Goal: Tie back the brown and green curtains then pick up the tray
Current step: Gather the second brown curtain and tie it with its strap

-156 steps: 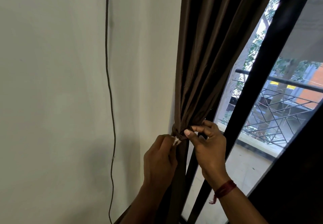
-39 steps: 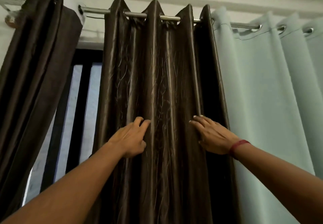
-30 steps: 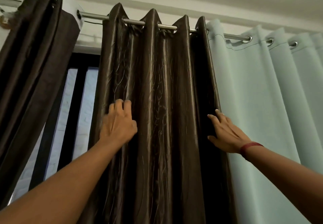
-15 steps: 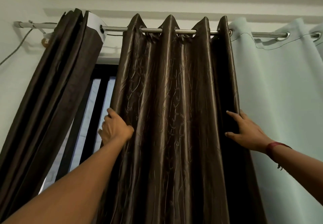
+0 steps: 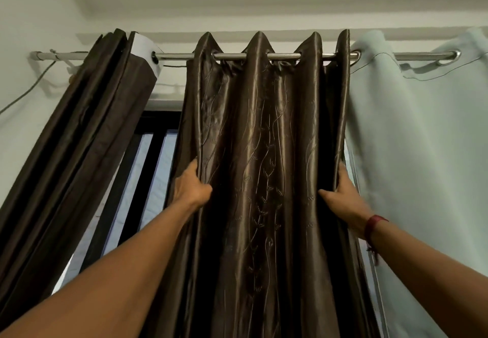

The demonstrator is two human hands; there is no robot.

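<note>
Brown curtain (image 5: 264,179) hangs from the rod (image 5: 277,56). Well below the rod, left hand (image 5: 191,188) grasps its left edge and right hand (image 5: 343,196) grasps its right edge.

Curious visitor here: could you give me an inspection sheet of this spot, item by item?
Surface: nothing seen; no table or tray in view.
Job's things: patterned brown curtain hangs spread on the rod; plain brown curtain is bunched to its left; pale green curtain hangs on the right.
Clutter: nothing seen.
Hands: left hand grips the patterned curtain's left edge, right hand its right edge.
Cables: one thin cable slants down the left wall.
Surroundings: window with dark bars behind the curtains; white wall and ceiling.
</note>
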